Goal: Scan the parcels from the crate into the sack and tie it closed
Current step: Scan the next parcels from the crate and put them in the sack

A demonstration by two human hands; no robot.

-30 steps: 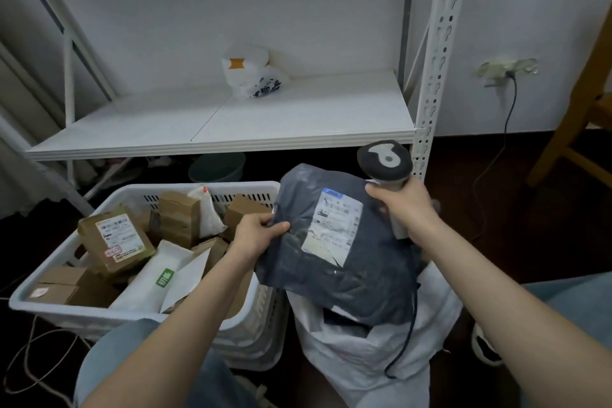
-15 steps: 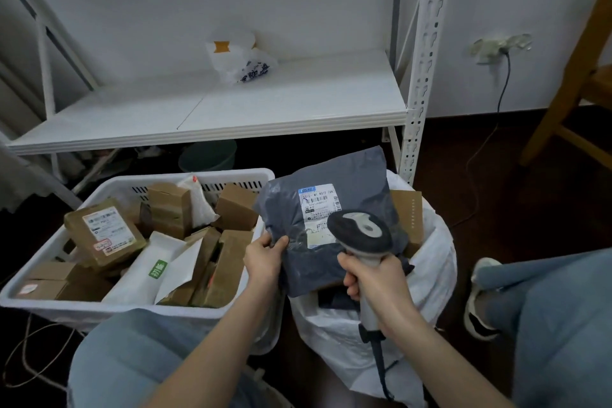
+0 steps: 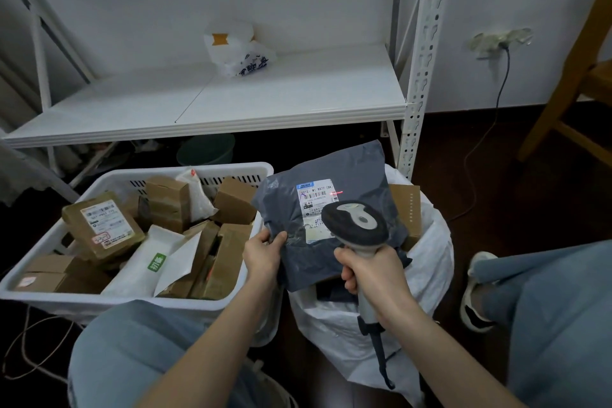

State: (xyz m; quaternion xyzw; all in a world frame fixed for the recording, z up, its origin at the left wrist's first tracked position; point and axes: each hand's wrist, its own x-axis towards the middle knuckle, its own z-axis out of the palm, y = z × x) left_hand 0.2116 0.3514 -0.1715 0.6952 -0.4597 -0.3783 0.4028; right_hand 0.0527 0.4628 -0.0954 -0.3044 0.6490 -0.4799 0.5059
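Observation:
My left hand (image 3: 263, 253) grips the lower left edge of a grey plastic mailer (image 3: 351, 182), held upright over the open white sack (image 3: 430, 262). Its white shipping label (image 3: 314, 200) faces me, and a red scan line falls on the label's upper right. My right hand (image 3: 371, 270) holds a grey and black barcode scanner (image 3: 356, 225) by its handle, pointed at the label. A brown box (image 3: 405, 205) shows inside the sack behind the mailer. The white crate (image 3: 53, 242) on the left holds several brown boxes and white mailers.
A white metal shelf (image 3: 265, 99) stands behind, with a white plastic bag (image 3: 236, 50) on it. Its perforated post (image 3: 419, 83) rises just behind the sack. A wooden chair (image 3: 569, 83) is at the right. My knees in jeans frame the crate and sack.
The scanner has come down from beside the mailer's top to in front of its label, and the red beam is lit. The mailer has lowered and sits over the sack.

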